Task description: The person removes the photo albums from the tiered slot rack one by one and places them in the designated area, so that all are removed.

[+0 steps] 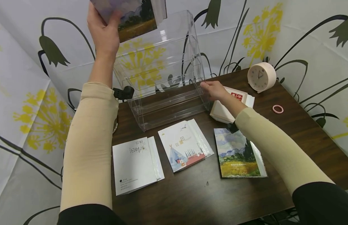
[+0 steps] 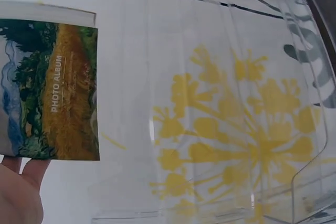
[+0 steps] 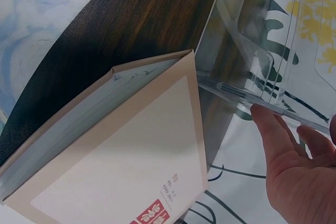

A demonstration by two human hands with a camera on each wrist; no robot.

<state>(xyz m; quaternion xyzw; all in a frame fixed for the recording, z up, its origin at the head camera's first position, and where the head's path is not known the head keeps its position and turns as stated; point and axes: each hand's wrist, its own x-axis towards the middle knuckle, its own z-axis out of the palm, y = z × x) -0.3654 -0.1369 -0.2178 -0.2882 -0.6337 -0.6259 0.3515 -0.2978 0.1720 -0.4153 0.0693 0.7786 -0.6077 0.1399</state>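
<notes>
In the head view my left hand (image 1: 105, 37) is raised at the top left, holding a photo album (image 1: 140, 20) with a painted landscape cover. The left wrist view shows the fingers (image 2: 35, 170) at the edge of this album (image 2: 73, 90), beside the clear rack. The tiered transparent acrylic display rack (image 1: 178, 115) stands at the back of the table. My right hand (image 1: 215, 90) grips its right side edge, fingers and thumb on either side of the panel (image 3: 244, 95) in the right wrist view.
Before the rack lie a white album (image 1: 131, 168), an album with a tent drawing (image 1: 180, 150) and another landscape album (image 1: 233, 156). A beige album with red print (image 1: 223, 112) stands right of the rack. A pink clock (image 1: 261, 76) and pink ring (image 1: 278, 109) are further right.
</notes>
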